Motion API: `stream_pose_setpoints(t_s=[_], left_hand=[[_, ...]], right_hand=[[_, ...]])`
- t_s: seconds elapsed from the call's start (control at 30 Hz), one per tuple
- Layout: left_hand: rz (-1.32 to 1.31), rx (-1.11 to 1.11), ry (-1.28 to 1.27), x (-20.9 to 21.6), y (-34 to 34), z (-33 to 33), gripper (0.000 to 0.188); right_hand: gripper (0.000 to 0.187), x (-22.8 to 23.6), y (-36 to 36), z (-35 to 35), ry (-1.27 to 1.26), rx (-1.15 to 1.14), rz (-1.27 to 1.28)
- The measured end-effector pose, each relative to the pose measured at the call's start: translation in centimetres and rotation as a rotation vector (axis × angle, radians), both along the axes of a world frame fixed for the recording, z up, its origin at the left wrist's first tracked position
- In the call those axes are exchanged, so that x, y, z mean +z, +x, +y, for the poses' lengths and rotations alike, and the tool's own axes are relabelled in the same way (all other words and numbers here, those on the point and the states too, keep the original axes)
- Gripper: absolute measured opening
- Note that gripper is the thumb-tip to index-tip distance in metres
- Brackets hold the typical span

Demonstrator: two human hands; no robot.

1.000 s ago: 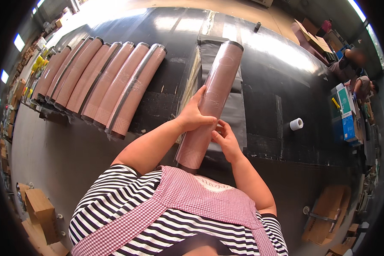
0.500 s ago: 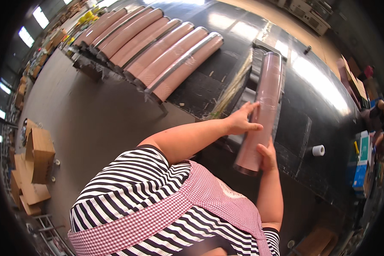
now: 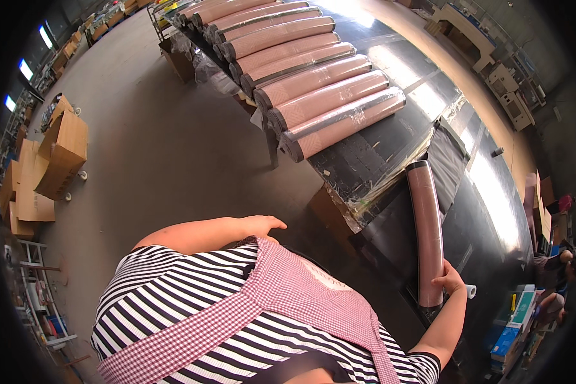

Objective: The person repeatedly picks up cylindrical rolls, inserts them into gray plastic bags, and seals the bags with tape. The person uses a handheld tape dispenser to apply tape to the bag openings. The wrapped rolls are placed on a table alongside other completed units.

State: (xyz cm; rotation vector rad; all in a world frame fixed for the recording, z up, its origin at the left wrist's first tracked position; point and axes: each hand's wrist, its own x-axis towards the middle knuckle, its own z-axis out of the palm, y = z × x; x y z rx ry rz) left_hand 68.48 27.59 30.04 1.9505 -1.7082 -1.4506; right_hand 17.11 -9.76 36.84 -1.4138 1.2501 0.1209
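A plastic-wrapped pink roll (image 3: 426, 237) lies or hovers at the black bench (image 3: 496, 246)'s near edge; whether the bench bears it, I cannot tell. The right hand (image 3: 453, 280) grips its near end, thumb on top, probably to steady it. A dark sheet (image 3: 453, 160) shows beside its far end. The left hand (image 3: 261, 225) holds nothing, fingers stretched out, off the bench. Further left, a row of similar rolls (image 3: 329, 88) lies side by side along the near edge, likely so they brace each other.
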Motion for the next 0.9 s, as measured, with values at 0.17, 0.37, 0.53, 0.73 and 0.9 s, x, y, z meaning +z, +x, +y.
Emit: stream_pose_setpoints(t_s=[0.17,0.37,0.53,0.73,0.9], left_hand=[[0.062,0.087,0.031,-0.2,6.0,3.9,0.06],[0.091,0.252,0.039,0.5,17.3,9.5,0.066],[-0.039,0.261,-0.034,0.9,27.5,13.8,0.064],[0.045,0.307,-0.059,3.6,36.6,14.8,0.064],[0.048,0.461,-0.066,3.2,46.0,15.1,0.064]], right_hand=[[0.109,1.6,1.5,2.8,-0.29,-0.092,0.376],[0.082,-1.4,14.6,10.1,-1.198,-0.269,0.237],[0.062,-3.9,32.9,14.1,-1.226,-0.344,-0.128],[0.058,0.9,53.5,12.6,-1.16,-0.201,-0.338],[0.056,2.9,70.8,9.0,-1.077,-0.076,-0.509]])
